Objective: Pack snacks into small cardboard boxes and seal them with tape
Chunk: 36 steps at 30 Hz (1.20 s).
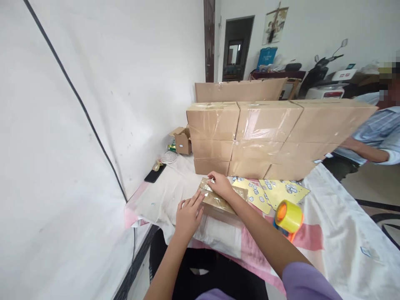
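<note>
A small cardboard box (222, 204) with shiny clear tape across its top lies on the cloth before me. My left hand (188, 213) rests against the box's left end, open, its fingers stretched out and touching the top edge. Over the far left part of the box, my right hand (221, 186) is closed, fingers bent down onto the taped surface; whether they pinch a bit of tape is hidden. To the right stands a tape dispenser (289, 217) with a wide yellow roll, apart from both hands.
Stacked cardboard boxes (259, 141) form a wall behind the work spot. Yellow label sheets (284, 191) lie at their foot. A black phone (155, 173) and an open small carton (183, 141) sit at left by the wall. Another person (379, 133) is at far right.
</note>
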Each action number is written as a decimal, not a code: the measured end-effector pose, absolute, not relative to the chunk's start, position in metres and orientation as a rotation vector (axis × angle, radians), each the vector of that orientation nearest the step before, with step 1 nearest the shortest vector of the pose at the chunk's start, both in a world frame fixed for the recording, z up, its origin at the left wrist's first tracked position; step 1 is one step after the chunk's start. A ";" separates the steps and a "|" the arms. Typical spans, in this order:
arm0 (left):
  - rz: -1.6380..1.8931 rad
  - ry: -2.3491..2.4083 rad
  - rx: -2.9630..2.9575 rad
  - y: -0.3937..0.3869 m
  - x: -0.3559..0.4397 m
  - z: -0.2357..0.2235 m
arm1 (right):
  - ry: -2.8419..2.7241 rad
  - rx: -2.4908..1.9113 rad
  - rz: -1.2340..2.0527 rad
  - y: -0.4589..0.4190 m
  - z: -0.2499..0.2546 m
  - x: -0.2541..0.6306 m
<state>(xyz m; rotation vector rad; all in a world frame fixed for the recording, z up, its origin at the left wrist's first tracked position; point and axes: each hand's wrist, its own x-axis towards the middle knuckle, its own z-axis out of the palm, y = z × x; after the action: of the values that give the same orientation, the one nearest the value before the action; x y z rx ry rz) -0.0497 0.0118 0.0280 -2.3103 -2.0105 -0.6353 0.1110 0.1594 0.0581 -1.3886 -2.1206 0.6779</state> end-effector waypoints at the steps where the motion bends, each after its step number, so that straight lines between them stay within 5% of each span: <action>1: -0.638 -2.014 -2.298 0.009 -0.047 0.025 | -2.130 -1.386 0.667 0.158 0.059 0.111; 21: -1.141 -2.017 -2.190 -0.003 -0.028 -0.038 | -2.282 -1.535 0.435 0.141 0.063 0.098; 36: -1.116 -2.076 -2.191 -0.010 -0.024 -0.023 | -2.196 -1.709 0.319 0.127 0.071 0.092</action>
<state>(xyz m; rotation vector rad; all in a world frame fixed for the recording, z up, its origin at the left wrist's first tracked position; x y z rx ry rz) -0.0239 -0.0105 -0.0228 -2.1912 -2.0760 -1.1160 0.0923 0.1267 0.0708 -1.7091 -2.1960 0.3187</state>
